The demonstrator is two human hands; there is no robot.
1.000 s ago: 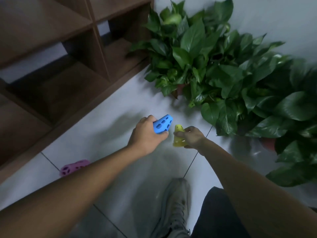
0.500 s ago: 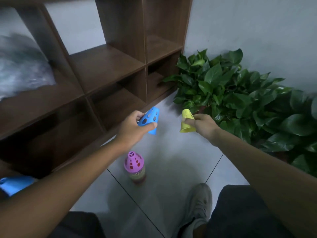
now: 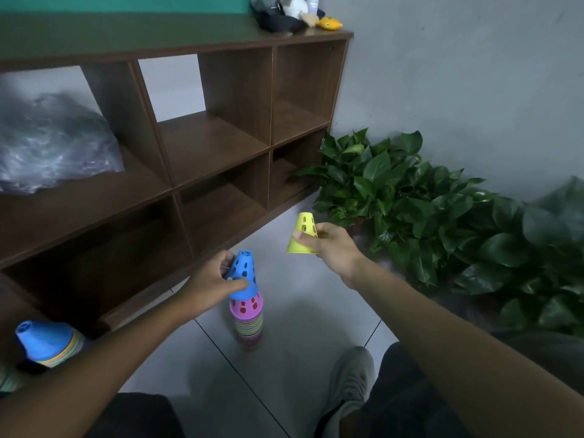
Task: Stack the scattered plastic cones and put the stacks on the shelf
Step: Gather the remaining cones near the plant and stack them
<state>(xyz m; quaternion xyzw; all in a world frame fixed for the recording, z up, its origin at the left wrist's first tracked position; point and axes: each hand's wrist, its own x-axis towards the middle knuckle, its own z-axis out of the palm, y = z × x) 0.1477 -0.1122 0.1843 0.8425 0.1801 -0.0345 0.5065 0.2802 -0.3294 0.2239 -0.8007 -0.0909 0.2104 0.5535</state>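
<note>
A blue perforated plastic cone, gripped by the left hand, is being seated on the multicoloured floor stack. Right of that stack, a yellow perforated plastic cone is pinched by the right hand. The brown wooden shelf behind holds no stack yet.

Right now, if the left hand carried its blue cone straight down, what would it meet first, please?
Most likely the pink cone topping the floor stack: the left hand holds the blue cone just above it, perhaps already touching. Depth is hard to judge.
</note>
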